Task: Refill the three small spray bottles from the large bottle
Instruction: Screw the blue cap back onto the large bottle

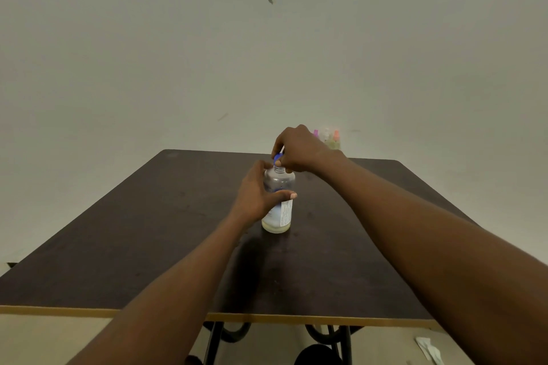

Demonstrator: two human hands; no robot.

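The large clear bottle (277, 201) stands upright near the middle of the dark surface (148, 231), a little pale liquid showing at its base (its white label faces right). The left hand (257, 195) wraps the bottle's body from the left side, its thumb lying across the front and the other fingers hidden behind the plastic. The right hand (298, 149) hovers over the neck, its fingers pinched narrow around the blue cap (277, 159), which sits tilted just above the open mouth. Three small spray bottles (327, 139) with pink, white and orange tops stand close together at the far edge, partly hidden behind the right hand.
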